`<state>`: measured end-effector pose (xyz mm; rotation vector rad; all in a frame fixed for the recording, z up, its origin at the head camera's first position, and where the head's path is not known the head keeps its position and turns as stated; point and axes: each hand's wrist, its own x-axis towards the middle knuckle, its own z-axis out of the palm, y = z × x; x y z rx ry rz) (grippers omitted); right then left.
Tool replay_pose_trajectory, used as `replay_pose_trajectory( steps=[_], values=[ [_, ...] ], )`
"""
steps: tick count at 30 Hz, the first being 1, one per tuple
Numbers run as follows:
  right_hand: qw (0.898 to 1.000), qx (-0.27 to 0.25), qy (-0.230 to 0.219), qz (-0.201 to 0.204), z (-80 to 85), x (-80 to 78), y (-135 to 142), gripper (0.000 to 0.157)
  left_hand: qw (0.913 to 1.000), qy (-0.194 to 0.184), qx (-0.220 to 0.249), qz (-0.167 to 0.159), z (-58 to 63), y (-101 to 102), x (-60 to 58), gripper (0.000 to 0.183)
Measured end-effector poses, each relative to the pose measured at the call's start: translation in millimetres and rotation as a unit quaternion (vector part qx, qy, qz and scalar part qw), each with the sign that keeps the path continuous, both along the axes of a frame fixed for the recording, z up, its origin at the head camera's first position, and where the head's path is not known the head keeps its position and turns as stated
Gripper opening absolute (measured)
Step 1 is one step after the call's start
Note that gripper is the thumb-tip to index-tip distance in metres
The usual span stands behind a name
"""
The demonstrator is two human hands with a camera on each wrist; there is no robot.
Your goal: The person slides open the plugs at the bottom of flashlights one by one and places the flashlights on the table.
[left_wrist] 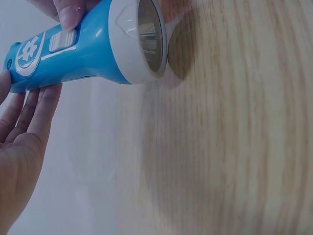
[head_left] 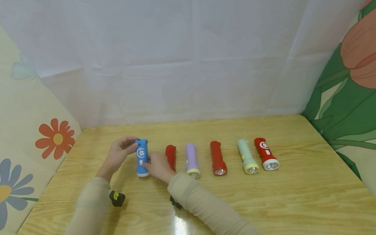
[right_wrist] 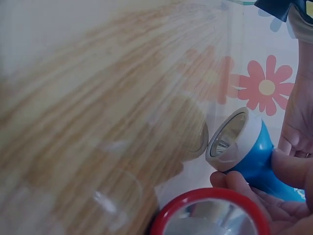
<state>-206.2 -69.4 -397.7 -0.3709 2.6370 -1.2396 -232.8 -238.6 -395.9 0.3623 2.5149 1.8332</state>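
Evidently, I was at a two-handed step with the blue plastic flashlight with a white rim (head_left: pixel 142 155); I judged that the next move called for keeping both holds steady. The left hand (head_left: pixel 118 154) was partly closed, thumb and fingers about the tail end; the right hand (head_left: pixel 160 166) pinched the body, its thumb at the white sliding switch (left_wrist: pixel 62 40). The flashlight sat tilted between them, lens end down; whether it touched the wood-grained table (head_left: pixel 277 205) I couldn't tell. Just right of the grip, partly hidden by the right hand, lay a plain red flashlight (head_left: pixel 170 153). Farther right came a lavender flashlight with a yellow rim (head_left: pixel 192 156), a second plain red flashlight (head_left: pixel 217 155), a mint-green flashlight with a yellow rim (head_left: pixel 246 154) and a red flashlight with a white rim (head_left: pixel 265 153).
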Motion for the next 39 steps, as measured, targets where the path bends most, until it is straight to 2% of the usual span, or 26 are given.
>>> replay_pose_trajectory(
  steps=[12, 17, 25, 33, 39],
  values=[
    [1.0, 0.012, -0.001, -0.003, 1.7, 1.3, -1.5, 0.019, 1.0, -0.004, -0.002, 0.004, 2.7, 0.8, 1.4, 0.04],
    [1.0, 0.021, 0.002, -0.003, 0.7, 0.9, -1.9, 0.02, 0.9998, -0.008, -0.001, 0.019, 5.9, 2.2, 1.0, 0.042],
    [1.0, 0.026, 0.013, 0.006, -1.4, 0.1, -0.4, 0.02, 0.9994, 0.008, -0.02, 0.028, 5.6, 0.8, 1.5, 0.037],
    [0.998, 0.044, 0.032, 0.016, -2.2, -3.5, 3.7, 0.019, 0.9995, 0.021, -0.012, 0.019, 5.3, 2.0, 2.5, 0.035],
    [0.997, 0.061, 0.043, 0.019, -1.8, -6.2, 4.9, 0.018, 0.9991, 0.029, -0.01, 0.028, 4.9, 3.6, 3.0, 0.034]
  ],
)
